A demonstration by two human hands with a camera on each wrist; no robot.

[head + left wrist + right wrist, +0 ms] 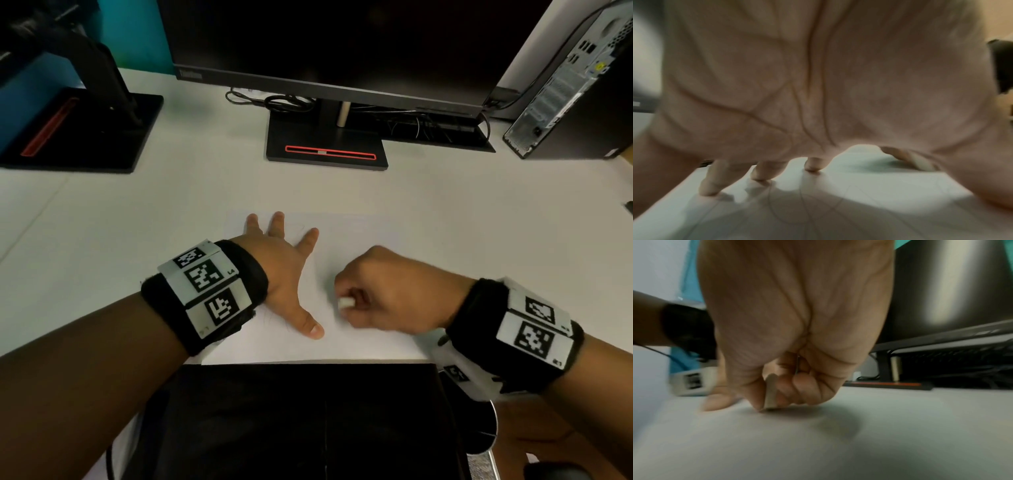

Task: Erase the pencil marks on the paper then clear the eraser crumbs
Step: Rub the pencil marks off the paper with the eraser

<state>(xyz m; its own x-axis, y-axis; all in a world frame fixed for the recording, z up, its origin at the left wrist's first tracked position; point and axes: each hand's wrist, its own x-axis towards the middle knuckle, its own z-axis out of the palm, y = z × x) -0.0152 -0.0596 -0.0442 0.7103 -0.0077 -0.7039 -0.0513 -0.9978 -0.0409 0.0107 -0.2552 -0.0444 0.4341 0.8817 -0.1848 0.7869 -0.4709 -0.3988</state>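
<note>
A white sheet of paper [359, 233] lies on the desk in front of me, with faint pencil lines [803, 209] across it. My left hand [287, 260] is spread flat on the sheet's left part, its fingertips [813, 164] pressing down. My right hand [387, 291] is curled to the right of it and pinches a small white eraser [345, 303]. In the right wrist view the eraser [771, 392] stands on end with its lower edge on the paper [838, 443]. No crumbs can be made out.
A monitor on a black stand [327, 150] rises behind the paper. A second stand [78, 133] sits at the far left and a computer tower [568, 96] at the far right. A black object [308, 421] lies at the desk's near edge.
</note>
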